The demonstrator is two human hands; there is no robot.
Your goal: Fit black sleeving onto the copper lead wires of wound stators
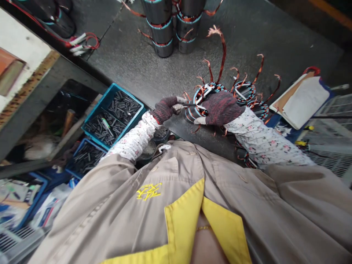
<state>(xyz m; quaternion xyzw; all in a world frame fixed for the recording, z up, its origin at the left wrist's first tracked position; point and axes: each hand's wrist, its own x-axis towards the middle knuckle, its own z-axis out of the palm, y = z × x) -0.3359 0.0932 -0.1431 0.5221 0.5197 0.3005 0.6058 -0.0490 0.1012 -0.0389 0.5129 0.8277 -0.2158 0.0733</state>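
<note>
My left hand (165,109), in a maroon knit glove with white fingertips, pinches a slim dark tool (189,105) by its end. The tool's tip reaches into a wound coil assembly (199,96) lying on the dark metal bench (242,47). This assembly has blue-and-white banding and many copper wire leads (222,51) fanning upward. My right hand (221,108), in a matching glove, grips the assembly from above and hides its middle. The tool's exact kind is hard to tell.
Several upright metal cylinders (161,27) with copper and blue bands stand at the far end of the bench. Blue crates (114,117) of black rods sit at the left. Papers on a clipboard (301,99) lie at the right. My tan jacket (137,198) fills the lower view.
</note>
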